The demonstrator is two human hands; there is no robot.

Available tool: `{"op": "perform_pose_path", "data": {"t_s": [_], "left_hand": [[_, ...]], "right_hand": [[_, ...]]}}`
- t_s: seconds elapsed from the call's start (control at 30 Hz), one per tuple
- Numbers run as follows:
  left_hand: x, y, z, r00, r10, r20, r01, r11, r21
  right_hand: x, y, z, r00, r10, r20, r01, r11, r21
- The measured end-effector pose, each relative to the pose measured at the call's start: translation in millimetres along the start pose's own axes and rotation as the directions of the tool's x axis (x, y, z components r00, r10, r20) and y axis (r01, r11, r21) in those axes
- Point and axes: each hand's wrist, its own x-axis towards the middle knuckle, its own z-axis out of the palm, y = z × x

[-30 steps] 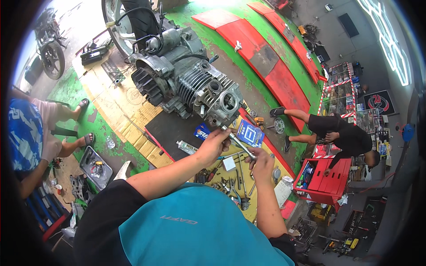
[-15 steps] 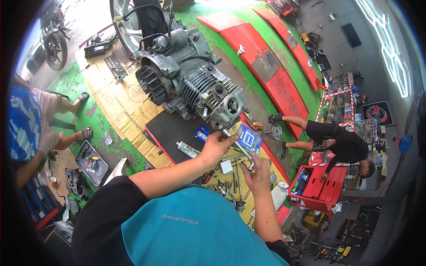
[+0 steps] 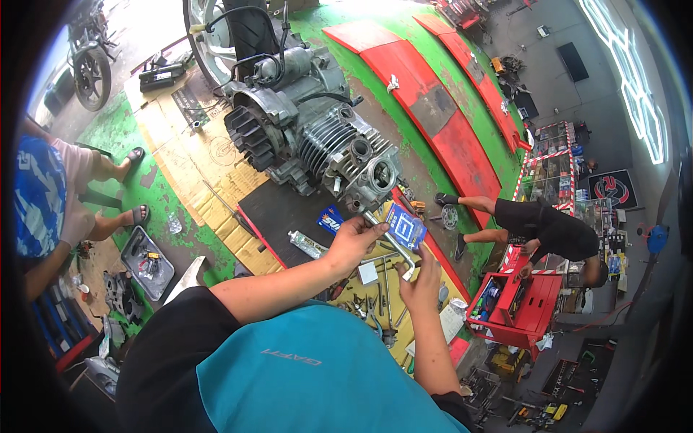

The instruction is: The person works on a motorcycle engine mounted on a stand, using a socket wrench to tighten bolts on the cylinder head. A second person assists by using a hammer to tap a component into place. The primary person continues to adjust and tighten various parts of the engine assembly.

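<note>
My left hand (image 3: 356, 242) is closed round a long chrome socket wrench (image 3: 388, 232), whose upper end reaches the underside of the cylinder head (image 3: 375, 173) on a large bare-metal engine (image 3: 289, 123). My right hand (image 3: 422, 285) is loosely closed at the bent lower end of the wrench, fingers pointing up. A blue printed packet (image 3: 404, 226) lies just behind the tool. Below my hands, hand tools, a small white box (image 3: 367, 273) and a tube (image 3: 307, 244) lie on a yellow sheet and dark board (image 3: 274, 213).
A seated person (image 3: 47, 202) is at left beside a metal tray (image 3: 131, 263). Another person (image 3: 556, 231) bends at a red tool cart (image 3: 527, 309) on the right. Red ramps (image 3: 393, 65) lie behind the engine, a motorcycle (image 3: 90, 76) upper left, cardboard (image 3: 166, 123) on the floor.
My right hand has shifted slightly down along with the bent end of the wrench, which now shows angled differently. The person at the cart has moved both hands onto it, changing its red top.
</note>
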Motion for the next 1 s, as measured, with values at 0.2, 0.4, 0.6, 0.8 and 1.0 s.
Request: {"op": "perform_pose_path", "data": {"t_s": [0.2, 0.4, 0.6, 0.8, 1.0], "left_hand": [[-5.1, 17.4, 8.2, 0.997, -0.073, -0.001, 0.073, 0.991, -0.117], [-6.5, 9.2, 2.4, 0.997, -0.017, 0.074, 0.029, 0.987, -0.158], [-3.0, 6.5, 4.1, 0.996, -0.021, -0.082, 0.025, 0.999, 0.046], [-0.2, 11.4, 1.9, 0.993, -0.107, 0.057, 0.118, 0.960, -0.253], [-4.7, 5.4, -0.3, 0.999, -0.001, 0.051, 0.001, 1.000, 0.000]], "right_hand": [[8.8, -7.8, -4.7, 0.999, 0.026, 0.042, -0.038, 0.950, 0.310], [4.2, 11.7, 18.8, 0.564, 0.226, 0.794, -0.721, -0.335, 0.607], [-12.5, -13.8, 8.2, 0.997, -0.011, -0.070, 0.015, 0.998, 0.066], [6.0, -26.5, 3.0, 0.905, 0.410, 0.111, -0.394, 0.712, 0.581], [-5.9, 4.2, 13.2, 0.967, 0.245, 0.071, -0.255, 0.931, 0.261]]}}
